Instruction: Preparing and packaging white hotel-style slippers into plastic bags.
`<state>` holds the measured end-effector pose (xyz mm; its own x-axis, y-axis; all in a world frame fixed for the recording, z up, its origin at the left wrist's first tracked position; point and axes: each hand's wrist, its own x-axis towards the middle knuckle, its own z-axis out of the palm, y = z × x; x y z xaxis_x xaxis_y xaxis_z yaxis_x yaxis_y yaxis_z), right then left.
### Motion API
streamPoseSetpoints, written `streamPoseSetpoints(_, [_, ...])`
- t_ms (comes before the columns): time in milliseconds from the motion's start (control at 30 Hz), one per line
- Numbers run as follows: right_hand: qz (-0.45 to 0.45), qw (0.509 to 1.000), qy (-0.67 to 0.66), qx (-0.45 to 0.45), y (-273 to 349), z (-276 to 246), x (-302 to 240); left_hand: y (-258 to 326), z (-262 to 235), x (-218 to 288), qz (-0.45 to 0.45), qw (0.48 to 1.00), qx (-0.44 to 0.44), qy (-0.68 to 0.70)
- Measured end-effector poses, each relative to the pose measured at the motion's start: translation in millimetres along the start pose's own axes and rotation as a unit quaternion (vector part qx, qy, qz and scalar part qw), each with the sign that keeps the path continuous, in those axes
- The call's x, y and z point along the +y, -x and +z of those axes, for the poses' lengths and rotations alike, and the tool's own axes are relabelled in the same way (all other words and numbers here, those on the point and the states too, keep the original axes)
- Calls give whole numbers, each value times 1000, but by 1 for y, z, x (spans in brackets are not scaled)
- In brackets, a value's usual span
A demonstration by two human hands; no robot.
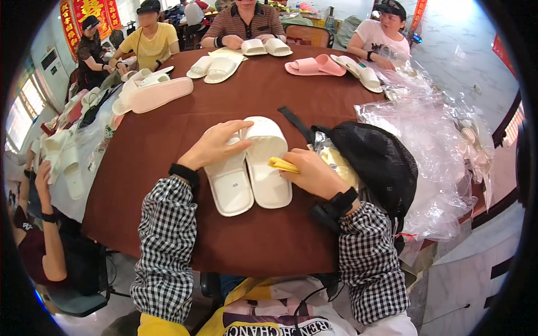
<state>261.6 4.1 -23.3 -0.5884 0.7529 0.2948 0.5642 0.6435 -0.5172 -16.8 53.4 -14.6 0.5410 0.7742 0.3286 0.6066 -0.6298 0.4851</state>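
A pair of white slippers lies side by side on the brown tablecloth [168, 218] in front of me. The left slipper [231, 187] has a small dark mark on its insole; the right slipper [270, 185] is close against it. My left hand [221, 144] rests over the strap end of the pair, thumb and fingers apart, covering much of the left strap. In my right hand [316, 172] a thin, flat yellow strip-like thing [283, 164] is pinched, its end pointing left over the right slipper. I cannot make out its exact kind.
A black mesh cap [375, 162] lies beside my right hand, next to clear plastic bags [414, 179]. Pink slippers [315, 65] and white slippers [213, 68] lie farther off. A pale pink sole [161, 95] shows at left. Several people sit around the table, some handling slippers.
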Motion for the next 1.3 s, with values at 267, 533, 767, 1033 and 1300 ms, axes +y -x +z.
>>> streamPoseSetpoints(267, [11,998,51,-26,0,5,-8,12,-1,13,-30,999,-1,-13])
streamPoseSetpoints(533, [-30,999,19,-4,1,-7,-18,20,4,16,-28,997,60,-38])
streamPoseSetpoints(767, [80,979,-133,131,22,-80,-10,19,5,16,-32,997,53,-44])
streamPoseSetpoints(1033, [127,991,36,0,42,-91,13,19,6,16,-32,996,59,-53])
streamPoseSetpoints(1300, [167,984,58,-10,38,-84,14,19,6,16,-20,996,61,-62])
